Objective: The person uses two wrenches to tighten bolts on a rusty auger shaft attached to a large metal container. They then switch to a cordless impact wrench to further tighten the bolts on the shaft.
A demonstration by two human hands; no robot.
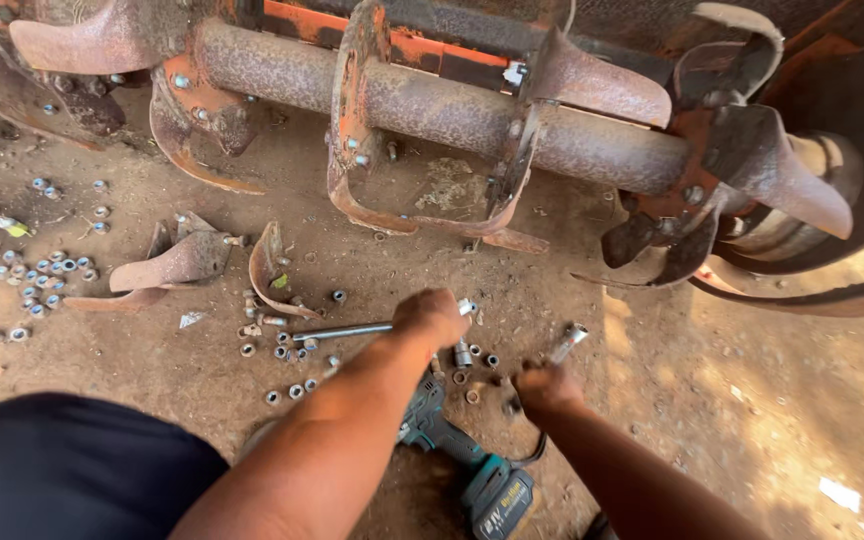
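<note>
While the left hand (430, 318) closes on a long, stiff steel wrench bar (342, 331), the right hand (546, 388) grips a short, heavy-looking metal socket tool (567, 343) by its lower end.

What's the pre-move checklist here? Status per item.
1. Left hand gripping long metal bar: ok.
2. Right hand gripping small metal tool: ok.
3. Power tool within reach, on the dirt between the forearms: ok.
4. Nuts gathered: not ok, scattered on the ground.
5. Loose blades apart from the hands: ok.
6. Bolts on rotor shaft tight: cannot tell.
</note>
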